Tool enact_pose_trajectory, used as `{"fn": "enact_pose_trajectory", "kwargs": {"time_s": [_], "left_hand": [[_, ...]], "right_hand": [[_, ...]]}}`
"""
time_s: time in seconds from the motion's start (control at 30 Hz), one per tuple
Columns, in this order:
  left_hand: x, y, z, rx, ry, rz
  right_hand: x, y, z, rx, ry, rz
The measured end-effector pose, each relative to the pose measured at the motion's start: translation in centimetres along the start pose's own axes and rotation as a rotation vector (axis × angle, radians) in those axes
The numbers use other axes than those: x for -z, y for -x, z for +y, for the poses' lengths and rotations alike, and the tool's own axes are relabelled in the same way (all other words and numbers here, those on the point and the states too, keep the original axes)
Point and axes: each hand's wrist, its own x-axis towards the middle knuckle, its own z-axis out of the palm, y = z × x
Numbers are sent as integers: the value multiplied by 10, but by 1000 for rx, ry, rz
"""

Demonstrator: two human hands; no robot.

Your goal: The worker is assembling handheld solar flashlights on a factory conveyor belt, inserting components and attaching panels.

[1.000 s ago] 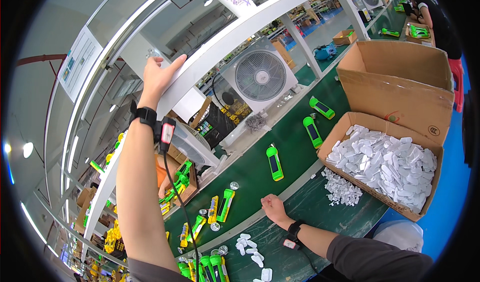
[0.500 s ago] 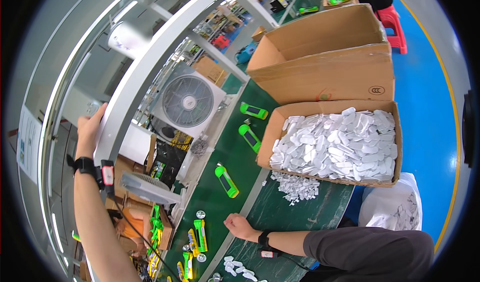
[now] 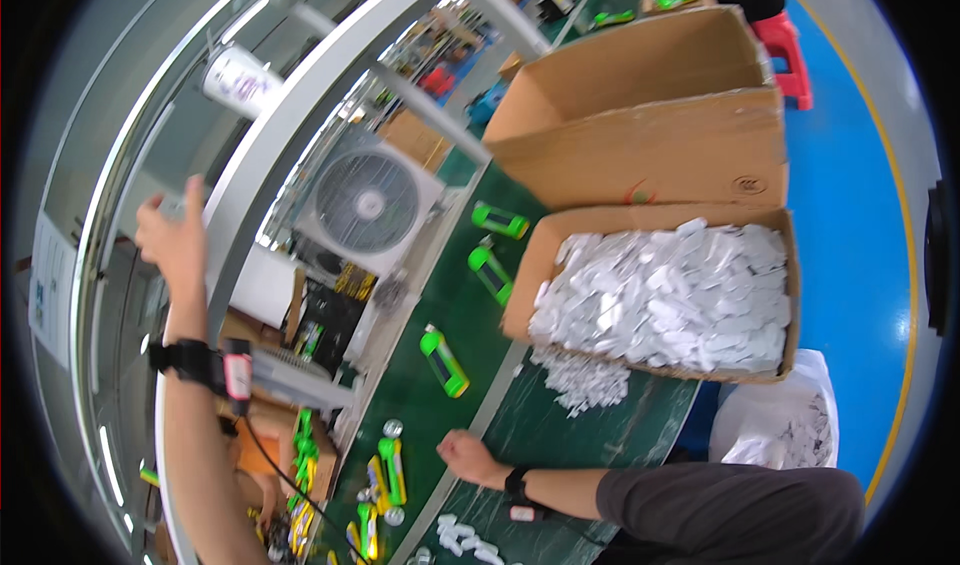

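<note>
My left hand (image 3: 175,233) is raised beside the white metal beam (image 3: 240,190), its thumb and fingers apart and nothing seen in it. Over the green work surface, my right hand (image 3: 468,457) is closed in a fist; whatever it may hold is hidden. Nearest that fist lie small white oval pieces (image 3: 462,537) and a green and yellow flashlight (image 3: 392,470). Another green flashlight (image 3: 443,362) lies farther up the green belt (image 3: 420,420). A heap of tiny white bits (image 3: 585,383) sits in front of the carton.
An open carton (image 3: 795,295) full of white oval pieces stands at right, with a larger open carton (image 3: 640,155) behind it. A white bag (image 3: 775,420) hangs by the table edge. Across the belt are a fan (image 3: 368,205) and a seated person (image 3: 262,455).
My left hand has come off the white beam and its fingers have spread. My right hand stays a fist in nearly the same place. The whole view has shifted slightly.
</note>
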Motion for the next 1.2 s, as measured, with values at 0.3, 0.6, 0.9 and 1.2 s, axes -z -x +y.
{"fn": "enact_pose_trajectory", "kwargs": {"time_s": [0.3,0.6,0.9,1.2], "left_hand": [[219,293,43,-119,660,-795],[347,486,-52,1025,384,-650],[393,528,-29,941,81,-626],[379,522,-31,887,265,-589]], "right_hand": [[10,-8,19,-10,-21,56],[0,-18,37,-119,-181,-74],[9,-13,28,-229,-200,-213],[15,-18,27,-233,-215,-228]]}}
